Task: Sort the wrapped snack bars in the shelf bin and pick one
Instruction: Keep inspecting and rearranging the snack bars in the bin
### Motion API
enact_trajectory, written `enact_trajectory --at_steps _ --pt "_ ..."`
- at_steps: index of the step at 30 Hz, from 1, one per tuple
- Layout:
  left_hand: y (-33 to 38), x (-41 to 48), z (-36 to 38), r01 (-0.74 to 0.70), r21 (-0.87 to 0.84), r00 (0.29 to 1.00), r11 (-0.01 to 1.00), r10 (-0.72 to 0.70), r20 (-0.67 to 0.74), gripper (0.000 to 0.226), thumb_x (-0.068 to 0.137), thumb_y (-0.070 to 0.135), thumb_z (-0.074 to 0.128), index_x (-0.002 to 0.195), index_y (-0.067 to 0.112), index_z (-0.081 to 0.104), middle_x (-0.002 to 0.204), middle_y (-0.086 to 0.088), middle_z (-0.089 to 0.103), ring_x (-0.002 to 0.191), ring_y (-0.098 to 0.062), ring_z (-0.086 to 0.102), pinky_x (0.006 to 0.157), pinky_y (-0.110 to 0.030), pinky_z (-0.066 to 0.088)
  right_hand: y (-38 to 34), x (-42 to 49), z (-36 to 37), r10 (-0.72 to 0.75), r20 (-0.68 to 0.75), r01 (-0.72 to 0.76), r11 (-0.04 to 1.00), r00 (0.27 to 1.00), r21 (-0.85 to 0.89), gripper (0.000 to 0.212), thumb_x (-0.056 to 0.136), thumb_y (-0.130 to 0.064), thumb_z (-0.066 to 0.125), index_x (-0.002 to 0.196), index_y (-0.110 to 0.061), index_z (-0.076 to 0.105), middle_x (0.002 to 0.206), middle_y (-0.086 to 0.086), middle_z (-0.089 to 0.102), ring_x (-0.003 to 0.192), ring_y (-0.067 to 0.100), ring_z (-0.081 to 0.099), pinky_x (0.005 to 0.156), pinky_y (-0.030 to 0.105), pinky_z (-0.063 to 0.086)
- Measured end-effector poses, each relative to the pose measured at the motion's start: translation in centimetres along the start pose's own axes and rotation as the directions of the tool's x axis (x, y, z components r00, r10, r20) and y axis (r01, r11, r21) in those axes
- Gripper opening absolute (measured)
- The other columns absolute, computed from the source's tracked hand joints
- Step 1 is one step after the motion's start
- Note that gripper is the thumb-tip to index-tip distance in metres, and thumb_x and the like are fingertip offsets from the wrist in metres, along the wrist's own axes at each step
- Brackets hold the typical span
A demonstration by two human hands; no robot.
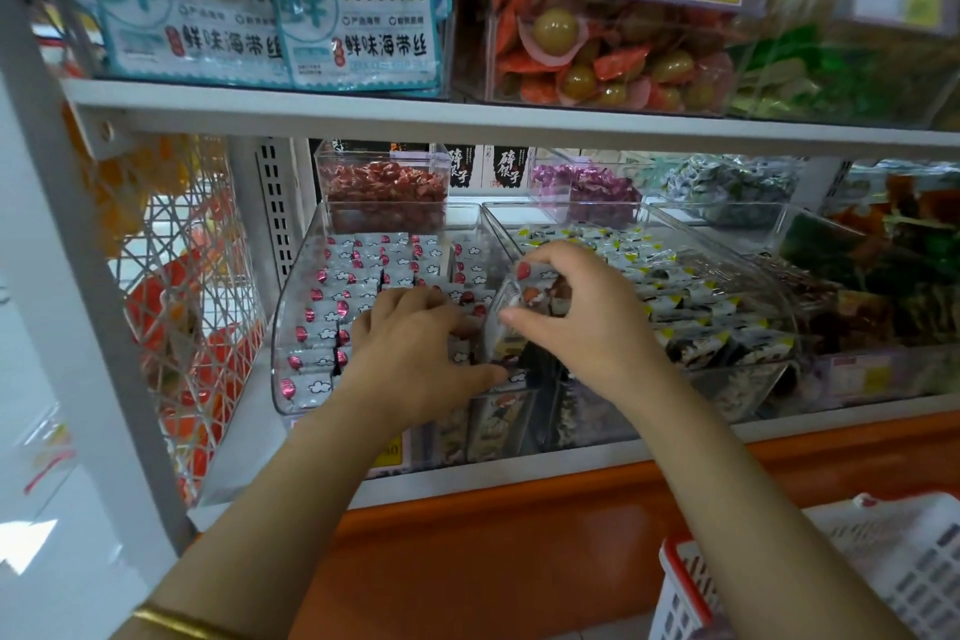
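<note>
While we are pressing our left hand (pixel 415 359), fingers straight, onto the wrapped bars (pixel 358 276) in the clear shelf bin (pixel 288 322), seemingly to keep the rows steady, we are pinching one bar (pixel 511 314) in our right hand (pixel 587 322), holding it just above the bin's right wall.

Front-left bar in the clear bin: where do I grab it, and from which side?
Come from above and pinch its upper long edge. The front-left bar appears to stand on edge, packed against the bars behind, and the wall of the clear bin closes off its front and left.
</note>
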State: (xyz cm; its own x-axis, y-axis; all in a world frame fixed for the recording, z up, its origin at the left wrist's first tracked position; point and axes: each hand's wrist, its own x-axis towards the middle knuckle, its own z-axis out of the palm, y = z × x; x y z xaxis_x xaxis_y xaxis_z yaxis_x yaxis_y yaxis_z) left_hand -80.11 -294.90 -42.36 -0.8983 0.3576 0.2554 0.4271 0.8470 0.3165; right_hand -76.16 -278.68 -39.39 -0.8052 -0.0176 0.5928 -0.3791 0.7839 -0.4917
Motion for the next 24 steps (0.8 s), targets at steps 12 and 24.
enact_trajectory --at_steps 12,24 --pt "-0.5 -0.4 -0.2 -0.006 -0.01 1.0 1.0 0.006 -0.029 0.064 0.071 0.068 0.053 0.127 0.036 0.05 0.141 0.005 0.034 0.132 -0.017 0.016 0.109 -0.044 0.015 1.2 0.7 1.4 -0.169 0.394 0.358 0.803 0.903 -0.477 0.037 0.091 -0.05 0.048 0.093 -0.024 0.075 0.113 -0.009 0.06 0.129 0.02 0.027 0.104 0.039 0.014" --pt "-0.9 -0.8 -1.9 -0.023 -0.11 0.999 0.994 0.019 -0.032 0.046 0.082 0.048 0.06 0.124 0.03 0.055 0.135 0.002 0.042 0.129 -0.024 0.026 0.108 -0.041 0.025 0.7 4.7 2.0 -0.062 0.393 0.294 0.772 0.917 -0.564 0.013 0.083 -0.03 0.067 0.092 -0.022 0.068 0.106 -0.001 0.058 0.113 0.019 0.041 0.091 0.033 0.032"
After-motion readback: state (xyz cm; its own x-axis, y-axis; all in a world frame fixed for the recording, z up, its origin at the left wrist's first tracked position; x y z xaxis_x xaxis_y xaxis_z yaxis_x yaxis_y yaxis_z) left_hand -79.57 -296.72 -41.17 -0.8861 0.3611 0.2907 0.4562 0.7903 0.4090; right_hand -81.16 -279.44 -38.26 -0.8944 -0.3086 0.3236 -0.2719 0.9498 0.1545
